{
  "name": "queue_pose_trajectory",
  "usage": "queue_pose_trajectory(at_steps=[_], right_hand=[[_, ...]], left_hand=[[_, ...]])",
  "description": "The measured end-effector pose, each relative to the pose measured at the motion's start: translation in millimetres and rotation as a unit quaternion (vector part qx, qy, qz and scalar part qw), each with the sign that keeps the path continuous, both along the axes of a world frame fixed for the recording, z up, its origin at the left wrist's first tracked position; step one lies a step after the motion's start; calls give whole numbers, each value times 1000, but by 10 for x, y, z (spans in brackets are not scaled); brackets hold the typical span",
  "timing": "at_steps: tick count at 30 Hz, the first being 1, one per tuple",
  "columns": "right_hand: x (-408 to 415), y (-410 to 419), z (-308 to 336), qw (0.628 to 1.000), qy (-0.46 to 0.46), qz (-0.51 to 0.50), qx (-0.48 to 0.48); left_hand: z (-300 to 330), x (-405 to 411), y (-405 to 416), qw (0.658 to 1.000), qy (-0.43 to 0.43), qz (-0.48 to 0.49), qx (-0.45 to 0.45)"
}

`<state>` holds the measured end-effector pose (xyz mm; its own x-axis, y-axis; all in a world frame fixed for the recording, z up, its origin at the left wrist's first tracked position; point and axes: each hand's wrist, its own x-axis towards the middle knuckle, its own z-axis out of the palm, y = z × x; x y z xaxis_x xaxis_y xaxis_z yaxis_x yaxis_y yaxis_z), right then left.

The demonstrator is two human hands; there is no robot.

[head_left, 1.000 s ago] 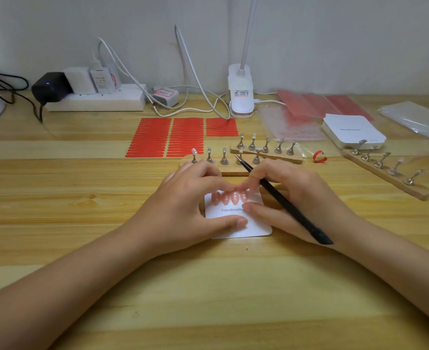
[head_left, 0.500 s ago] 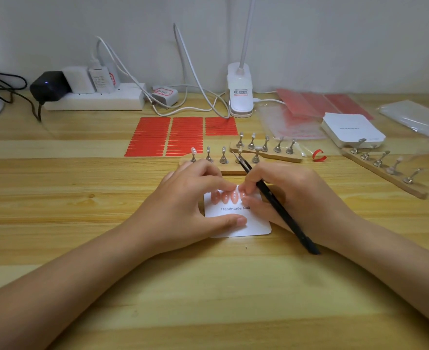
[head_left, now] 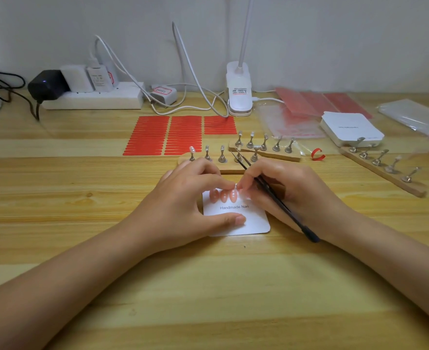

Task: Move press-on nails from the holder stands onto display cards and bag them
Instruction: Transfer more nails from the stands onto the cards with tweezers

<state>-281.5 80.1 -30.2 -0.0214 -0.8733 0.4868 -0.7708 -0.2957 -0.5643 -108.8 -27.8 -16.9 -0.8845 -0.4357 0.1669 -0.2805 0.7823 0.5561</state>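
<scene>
Hands closing in over card [head_left: 236, 218] at bench middle — right hand [head_left: 281, 195], tweezers [head_left: 279, 200] tucked in curled fingers, shifting left to seat fourth nail. Left hand [head_left: 183, 200] pinning card, thumb flat, fingertip pressing nails [head_left: 223, 195]. One nail waiting on stand [head_left: 208, 164] — row nearly full.

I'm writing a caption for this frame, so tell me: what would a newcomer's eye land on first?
First, the two hands meeting at mid-table over a white display card printed "Handmade Nail", with pink press-on nails along its top edge. The left hand pins the card with its thumb; the right hand holds black tweezers. Behind them, bright red adhesive strips lie beside wooden holder stands.
</scene>
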Motion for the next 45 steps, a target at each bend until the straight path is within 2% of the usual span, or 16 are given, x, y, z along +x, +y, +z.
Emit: queue_pose_trajectory(at_steps=[3,11,26,33,39,42,45], right_hand=[[32,10,7,999,-53,-11,8],[38,31,36,997,-59,-4,50],[67,53,101,992,-99,4,73],[26,20,126,982,-135,25,129],[75,68,143,988,-136,-3,75],[52,99,148,996,-78,-47,20],[64,90,119,998,-36,-41,-2]], left_hand=[[3,-5,2,1000,-3,0,4],[-3,-5,-2,1000,-1,0,-2],[-1,-12,-2,1000,4,4,8],[-4,-17,-1,1000,9,2,10],[-2,-10,-4,1000,1,3,11],[7,-8,-3,1000,-8,4,8],[11,-7,0,1000,-9,5,11]])
